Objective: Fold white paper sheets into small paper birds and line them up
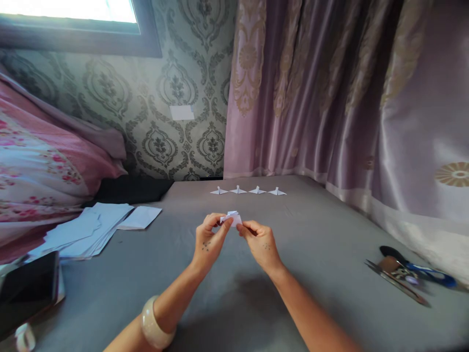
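Observation:
A small folded white paper is held up between my two hands over the grey surface. My left hand pinches its left side between thumb and fingers, and a pale bangle circles that wrist. At the paper's lower right corner, my right hand grips with thumb and forefinger closed. Beyond the hands, several folded paper birds stand in a row with their wings spread. The finer folds of the held paper are too small to make out.
To the left lie a stack of white paper sheets, a single folded sheet, a black cloth and a dark phone. On the right are blue-handled scissors and a slim pointed tool. Curtains hang behind.

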Motion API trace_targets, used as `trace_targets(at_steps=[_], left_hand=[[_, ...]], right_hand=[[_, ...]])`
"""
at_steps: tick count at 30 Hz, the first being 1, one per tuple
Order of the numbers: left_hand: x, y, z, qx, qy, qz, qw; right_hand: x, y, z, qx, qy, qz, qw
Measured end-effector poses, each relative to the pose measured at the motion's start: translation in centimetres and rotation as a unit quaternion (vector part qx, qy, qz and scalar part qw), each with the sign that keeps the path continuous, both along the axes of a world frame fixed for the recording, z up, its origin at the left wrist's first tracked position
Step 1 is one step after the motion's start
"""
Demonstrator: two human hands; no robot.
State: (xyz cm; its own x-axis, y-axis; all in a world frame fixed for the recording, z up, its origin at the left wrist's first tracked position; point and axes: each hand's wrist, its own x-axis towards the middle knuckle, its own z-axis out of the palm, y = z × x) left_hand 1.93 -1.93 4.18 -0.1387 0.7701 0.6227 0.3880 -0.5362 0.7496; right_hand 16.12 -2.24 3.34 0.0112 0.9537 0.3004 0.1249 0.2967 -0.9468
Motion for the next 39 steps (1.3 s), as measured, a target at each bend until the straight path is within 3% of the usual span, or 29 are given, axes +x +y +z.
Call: trace_targets(at_steps=[3,12,18,21,27,33,39], left_hand=[[0.0,0.1,-0.3,0.012,-0.004,-0.007,1.0],[0.3,0.2,-1.2,0.023,0.034,-0.039,0.998],[0.2,1.0,-3.1,0.048,0.136,0.04,0.989],[-0.1,2.1,-4.8,0.01,0.216,0.075,0.973],[-3.7,7.9,-5.9,-0.068,0.249,0.173,0.95],[-8.7,16.5,-6.1,-0.205,0.252,0.295,0.899],[-9.0,22.2,-6.6,-0.281,0.248,0.323,0.869]], right_hand=[[0.0,0.2,-0.2,0.033,-0.01,-0.019,0.999],[0.0,0.6,-0.8,-0.018,0.024,-0.032,0.999],[-0.4,1.4,-2.7,-0.038,-0.011,-0.044,0.998],[-0.6,2.1,-4.4,-0.052,-0.037,-0.048,0.997],[-0.8,2.3,-7.3,-0.083,-0.095,-0.065,0.99],[-1.4,1.2,-7.8,-0.083,-0.161,-0.034,0.983],[-1.3,1.3,-8.0,-0.069,-0.212,-0.036,0.974]])
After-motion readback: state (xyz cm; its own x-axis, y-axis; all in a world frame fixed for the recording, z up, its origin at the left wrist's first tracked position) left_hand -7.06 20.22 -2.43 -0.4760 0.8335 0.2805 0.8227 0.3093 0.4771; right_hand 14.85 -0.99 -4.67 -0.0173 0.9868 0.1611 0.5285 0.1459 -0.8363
